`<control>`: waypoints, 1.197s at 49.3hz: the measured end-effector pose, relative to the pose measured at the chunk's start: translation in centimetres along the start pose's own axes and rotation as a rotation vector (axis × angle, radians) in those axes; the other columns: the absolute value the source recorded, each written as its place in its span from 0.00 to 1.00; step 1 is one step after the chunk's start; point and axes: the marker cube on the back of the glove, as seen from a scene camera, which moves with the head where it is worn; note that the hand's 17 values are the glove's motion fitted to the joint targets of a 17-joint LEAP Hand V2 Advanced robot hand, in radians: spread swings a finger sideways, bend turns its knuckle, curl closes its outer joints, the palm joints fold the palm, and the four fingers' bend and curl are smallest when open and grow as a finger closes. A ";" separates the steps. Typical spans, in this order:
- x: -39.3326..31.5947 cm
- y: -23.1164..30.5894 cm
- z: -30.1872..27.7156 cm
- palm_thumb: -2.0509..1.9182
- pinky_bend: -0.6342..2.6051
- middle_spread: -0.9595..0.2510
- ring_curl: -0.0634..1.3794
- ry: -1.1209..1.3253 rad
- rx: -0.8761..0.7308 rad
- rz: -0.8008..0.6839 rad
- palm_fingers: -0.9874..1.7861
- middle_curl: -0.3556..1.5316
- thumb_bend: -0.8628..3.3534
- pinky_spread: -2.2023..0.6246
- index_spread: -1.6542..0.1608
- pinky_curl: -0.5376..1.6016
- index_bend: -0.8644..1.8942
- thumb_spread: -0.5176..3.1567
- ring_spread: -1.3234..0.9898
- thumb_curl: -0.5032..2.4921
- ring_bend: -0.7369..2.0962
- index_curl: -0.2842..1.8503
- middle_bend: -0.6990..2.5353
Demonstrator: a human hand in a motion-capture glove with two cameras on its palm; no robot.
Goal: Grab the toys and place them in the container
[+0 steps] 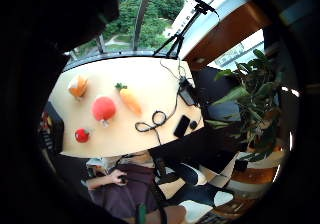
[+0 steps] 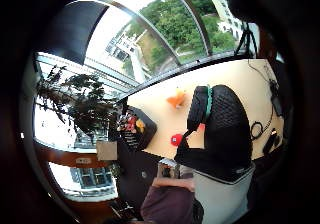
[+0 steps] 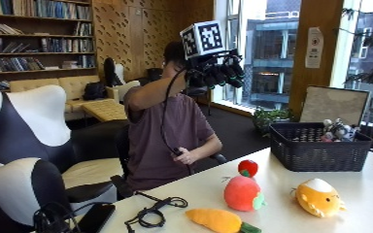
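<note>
plush toys lie on the desk (image 3: 367,194): a carrot (image 3: 219,219), a peach (image 3: 242,192), a small tomato (image 3: 248,168) and an orange creature (image 3: 317,197), beside the black basket (image 3: 315,155). the gloved right hand (image 3: 215,73) is raised at head height, fingers loosely curled, holding nothing.

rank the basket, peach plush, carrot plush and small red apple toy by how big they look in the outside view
1. basket, clearly largest, though farther from the camera than the toys.
2. peach plush and carrot plush: too alike to rank; the carrot is longer but slimmer, nearer the camera, and partly cut off.
3. small red apple toy, smallest.
</note>
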 end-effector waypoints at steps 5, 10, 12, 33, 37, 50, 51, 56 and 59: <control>0.7 -1.3 1.4 0.55 0.38 0.78 0.11 0.008 -0.031 0.026 0.44 0.20 0.24 0.77 0.84 0.34 0.37 0.35 0.55 0.18 0.40 0.17 0.26; 1.7 -2.6 3.3 0.55 0.40 0.78 0.13 0.017 -0.071 0.041 0.42 0.22 0.24 0.77 0.83 0.36 0.37 0.43 0.55 0.19 0.42 0.18 0.27; 2.2 -3.1 4.2 0.55 0.41 0.78 0.14 0.022 -0.089 0.044 0.42 0.23 0.24 0.77 0.82 0.36 0.37 0.45 0.55 0.20 0.43 0.19 0.27; 9.8 -4.4 23.1 0.51 0.44 0.72 0.19 0.002 -0.334 0.181 0.38 0.30 0.22 0.77 0.80 0.39 0.37 0.55 0.54 0.23 0.47 0.23 0.28; 10.6 -3.3 28.0 0.51 0.46 0.72 0.19 0.011 -0.434 0.227 0.38 0.31 0.22 0.77 0.80 0.40 0.37 0.55 0.54 0.24 0.47 0.23 0.28; 11.1 -1.1 35.6 0.52 0.51 0.76 0.23 0.163 -0.384 0.272 0.41 0.35 0.21 0.75 0.82 0.42 0.34 0.53 0.52 0.25 0.54 0.22 0.30; 11.1 -1.3 35.6 0.52 0.51 0.76 0.24 0.167 -0.349 0.270 0.43 0.35 0.20 0.75 0.82 0.42 0.33 0.52 0.51 0.25 0.56 0.22 0.31; 10.9 -1.7 35.8 0.53 0.53 0.72 0.28 0.110 -0.258 0.257 0.61 0.39 0.21 0.70 0.82 0.42 0.35 0.52 0.47 0.26 0.65 0.20 0.37; 10.8 -1.8 35.6 0.55 0.54 0.70 0.31 0.061 -0.244 0.270 0.63 0.41 0.22 0.68 0.83 0.43 0.36 0.53 0.45 0.26 0.68 0.21 0.39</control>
